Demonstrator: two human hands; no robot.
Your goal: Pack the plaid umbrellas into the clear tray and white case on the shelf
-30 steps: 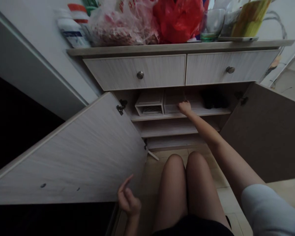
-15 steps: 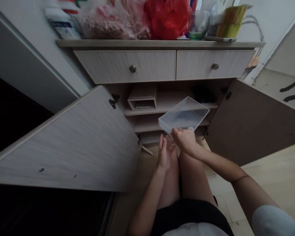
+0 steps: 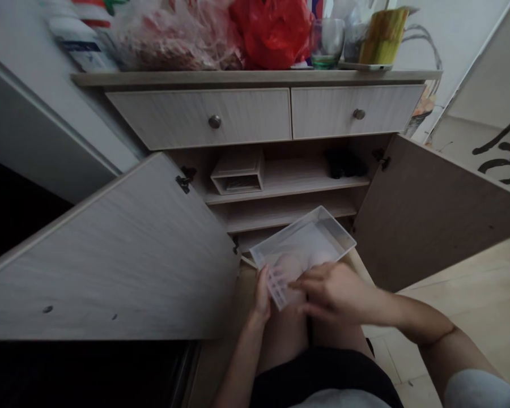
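Observation:
A clear plastic box, open at the top, rests tilted over my thighs in front of the cabinet. My left hand grips it by its near left edge, with the fingers partly hidden behind the plastic. A slotted or ribbed pattern shows at that near end. Above the near edge of the box hovers my right hand, smeared by motion, its fingers stretched leftward and apart. Nothing shows in that hand; I cannot tell whether a fingertip touches the plastic.
The cabinet's left door and right door stand wide. On the upper shelf sit a white box-shaped holder and a dark object. Bags, a glass and bottles crowd the cabinet top.
The box has come down and nearer, over my thighs. My left hand has taken hold of its left edge. The right hand has let go and spread its fingers. The view has shifted slightly.

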